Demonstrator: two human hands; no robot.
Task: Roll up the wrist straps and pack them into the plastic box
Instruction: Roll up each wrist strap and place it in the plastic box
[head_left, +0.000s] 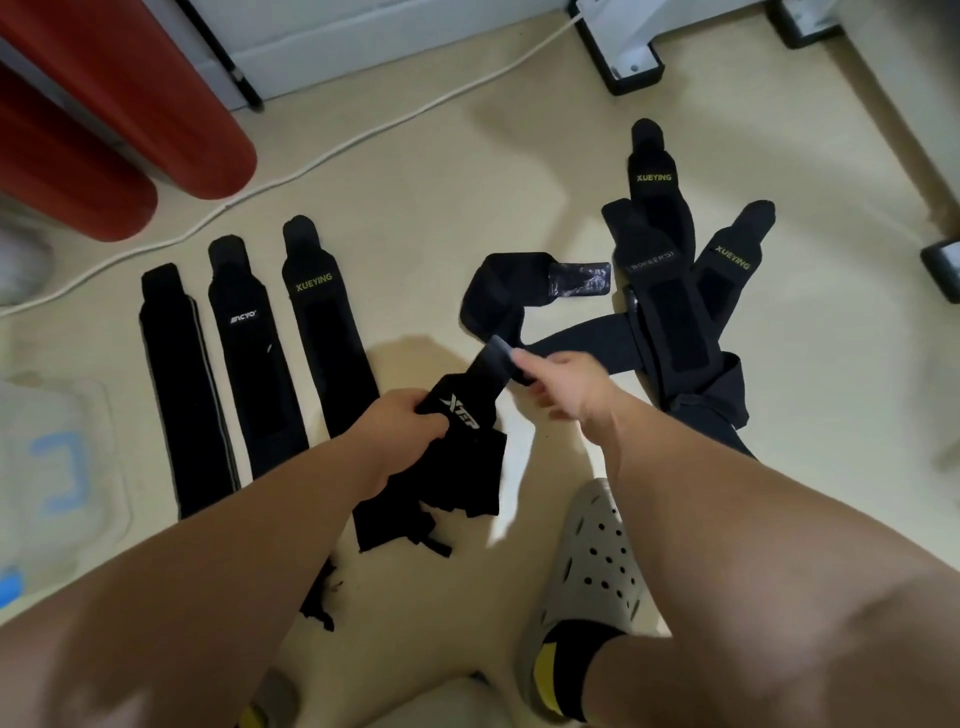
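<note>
Progress minimal: left grip (410, 422) and right grip (565, 385) both clasp one unrolled strap (464, 415), while three flat straps (249, 358) and a tangled pile (670, 312) await rolling.

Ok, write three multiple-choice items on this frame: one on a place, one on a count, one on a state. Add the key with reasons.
1. Where does the row of flat straps lie relative to the XTEP strap?
A. To its left
B. To its right
C. Directly on top of it

2. How many straps make up that row?
A. Two
B. Three
C. Five

3. What state is the XTEP strap in?
A. Rolled tight, lying untouched
B. Unrolled, held in both hands
C. Folded flat, untouched

Key:
1 A: the row lies left of the held strap.
2 B: three straps lie side by side.
3 B: the left hand grips the logo part and the right hand pinches the far end, with the strap stretched between them.
</note>
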